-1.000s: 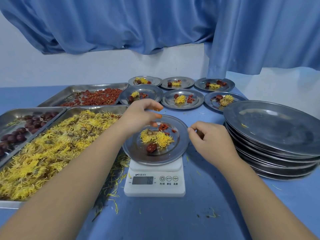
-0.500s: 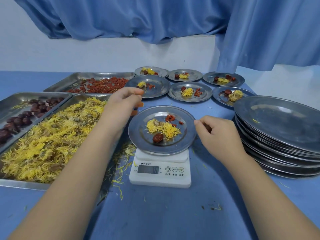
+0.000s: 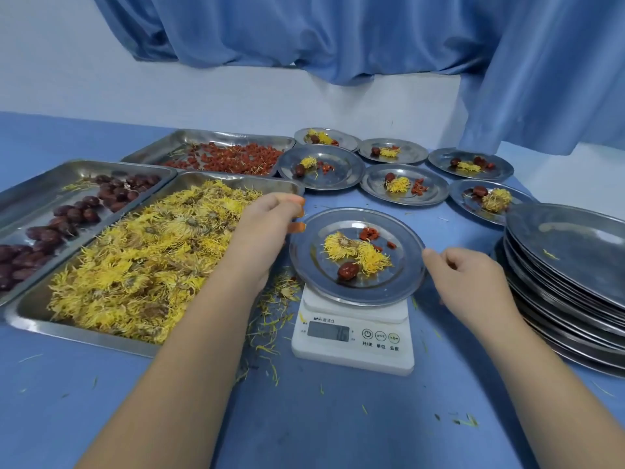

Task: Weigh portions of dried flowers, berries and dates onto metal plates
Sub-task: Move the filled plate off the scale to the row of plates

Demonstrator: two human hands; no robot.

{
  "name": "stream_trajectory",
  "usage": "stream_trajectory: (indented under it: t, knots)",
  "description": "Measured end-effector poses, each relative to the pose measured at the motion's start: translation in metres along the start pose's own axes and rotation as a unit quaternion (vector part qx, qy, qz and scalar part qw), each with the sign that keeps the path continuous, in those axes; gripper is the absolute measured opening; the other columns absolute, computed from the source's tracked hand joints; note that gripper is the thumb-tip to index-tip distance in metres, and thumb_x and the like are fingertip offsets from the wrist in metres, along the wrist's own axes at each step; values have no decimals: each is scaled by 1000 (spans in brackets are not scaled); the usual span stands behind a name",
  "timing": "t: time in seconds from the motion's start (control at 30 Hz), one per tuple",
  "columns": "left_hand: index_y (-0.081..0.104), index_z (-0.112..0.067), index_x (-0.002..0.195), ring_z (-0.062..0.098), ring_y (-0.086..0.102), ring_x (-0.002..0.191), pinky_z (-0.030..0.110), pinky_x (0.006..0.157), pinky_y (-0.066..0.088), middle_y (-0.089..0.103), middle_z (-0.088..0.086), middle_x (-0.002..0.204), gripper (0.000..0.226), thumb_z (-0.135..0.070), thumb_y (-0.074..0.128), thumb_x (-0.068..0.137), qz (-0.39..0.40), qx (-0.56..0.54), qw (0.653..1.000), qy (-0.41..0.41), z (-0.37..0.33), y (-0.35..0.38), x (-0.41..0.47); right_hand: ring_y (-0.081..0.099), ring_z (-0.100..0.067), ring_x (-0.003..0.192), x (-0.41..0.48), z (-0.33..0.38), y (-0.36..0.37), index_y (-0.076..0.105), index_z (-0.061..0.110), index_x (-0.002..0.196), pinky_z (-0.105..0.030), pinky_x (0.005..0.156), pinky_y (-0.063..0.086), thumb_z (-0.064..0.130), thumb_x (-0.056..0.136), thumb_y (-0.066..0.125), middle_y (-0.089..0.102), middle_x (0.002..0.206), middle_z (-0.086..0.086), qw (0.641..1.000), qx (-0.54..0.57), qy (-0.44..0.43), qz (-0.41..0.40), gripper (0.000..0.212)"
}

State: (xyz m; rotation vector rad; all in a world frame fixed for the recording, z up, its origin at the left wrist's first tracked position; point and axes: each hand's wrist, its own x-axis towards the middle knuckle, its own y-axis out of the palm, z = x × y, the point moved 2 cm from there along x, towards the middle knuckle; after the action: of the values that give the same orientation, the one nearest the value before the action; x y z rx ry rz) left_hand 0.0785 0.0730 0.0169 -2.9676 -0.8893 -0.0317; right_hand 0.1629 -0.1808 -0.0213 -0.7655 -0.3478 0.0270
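— At the scale (image 3: 351,336), two bare hands meet one metal plate (image 3: 318,265). What is each grip doing?

— The left hand (image 3: 267,228) curls at the plate's left rim, its orange-tinted fingertips (image 3: 297,227) against the metal. Whether they pinch the rim cannot be told. The right hand (image 3: 470,286) is curled at the right rim with its forefinger tip touching the edge, and its hold is equally unclear.

— And the portion?

— The plate sits flat on top of the scale, round and shiny. Two shaggy yellow dried flowers (image 3: 358,253) lie side by side at its centre. One dark red, wrinkled date (image 3: 347,270) touches their near edge, and a few small red berries (image 3: 370,233) lie on the far side. The scale's digits are too blurred to read.

— Around the scale?

— Left of it is a flower tray (image 3: 84,330) heaped with yellow blooms, with loose petals (image 3: 274,309) between the two. Further left is a date tray (image 3: 50,184), and beyond the flower tray a berry tray (image 3: 203,135). Beyond the scale, six filled plates (image 3: 404,202) stand in two rows. Right of it is a stack of empty plates (image 3: 575,245). Everything rests on a blue table (image 3: 338,418), with a blue curtain (image 3: 338,35) hanging behind.
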Motion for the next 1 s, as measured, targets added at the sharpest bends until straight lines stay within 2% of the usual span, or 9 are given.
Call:
stream_trajectory:
  t: [0.07, 0.17, 0.33, 0.47, 0.6, 0.67, 0.73, 0.87, 1.0]
  knots:
    - [69, -25, 98, 14, 69, 89, 32, 77, 47, 68, -4, 103, 17, -21, 54, 93, 9, -20, 1000, -1, -2, -1, -2, 57, -29, 51, 0, -1, 2, 48, -4, 65, -36, 56, 48, 39, 89, 55, 54, 58, -19, 997, 43, 44, 38, 50]
    - [70, -25, 98, 13, 69, 86, 32, 76, 46, 68, -4, 102, 17, -21, 54, 93, 14, -35, 999, -2, -5, -1, -5, 54, -15, 41, -1, -2, 4, 57, -5, 70, -26, 45, 42, 31, 89, 59, 60, 52, -6, 978, 151, 108, 92, 41]
    - [71, -25, 99, 14, 69, 86, 39, 89, 48, 69, -5, 100, 17, -21, 55, 93, 24, -45, 999, 4, -9, 0, -8, 57, -16, 47, -2, -1, 0, 63, 4, 75, -24, 42, 40, 14, 90, 60, 65, 60, -6, 925, 309, 160, 150, 19]
    - [72, -22, 99, 12, 68, 79, 36, 87, 48, 68, -8, 88, 18, -23, 55, 94, 42, -64, 996, 35, -21, 5, -7, 64, -18, 54, -3, 3, -2, 64, 1, 83, -22, 46, 48, 8, 91, 58, 69, 69, -14, 879, 421, 176, 135, 12]
    - [73, -22, 97, 18, 70, 85, 28, 81, 51, 70, -2, 89, 16, -24, 57, 94, 92, -56, 992, 66, -43, 13, 3, 65, -17, 55, -1, 3, -4, 64, -1, 87, -22, 48, 51, 7, 90, 57, 71, 70, -13, 837, 502, 191, 108, 11]
    - [71, -20, 99, 21, 71, 88, 32, 87, 50, 70, -1, 90, 16, -24, 56, 95, 123, -47, 990, 58, -55, 18, 12, 65, -15, 55, 2, 2, -6, 64, -3, 91, -21, 48, 52, 6, 90, 57, 70, 70, -13, 823, 527, 193, 89, 12]
    - [70, -18, 99, 24, 71, 90, 37, 89, 43, 70, 1, 92, 15, -23, 55, 96, 146, -68, 986, 35, -62, 20, 23, 64, -15, 55, 7, 2, -7, 63, -6, 94, -21, 49, 52, 6, 90, 57, 70, 70, -13, 815, 541, 194, 67, 14]
    - [68, -18, 105, 24, 70, 102, 40, 97, 44, 71, 5, 108, 19, -25, 53, 96, 141, -156, 978, -5, -66, 12, 42, 66, -15, 57, 25, 5, -2, 62, -4, 93, -20, 50, 53, 5, 91, 56, 70, 70, -11, 812, 548, 198, 36, 11]
    - [68, -19, 105, 24, 69, 104, 37, 90, 49, 73, 4, 105, 21, -27, 51, 95, 151, -208, 966, -16, -62, 6, 51, 67, -14, 58, 61, 11, 6, 63, -2, 95, -18, 49, 53, 4, 91, 57, 70, 71, -10, 807, 553, 205, 1, 9]
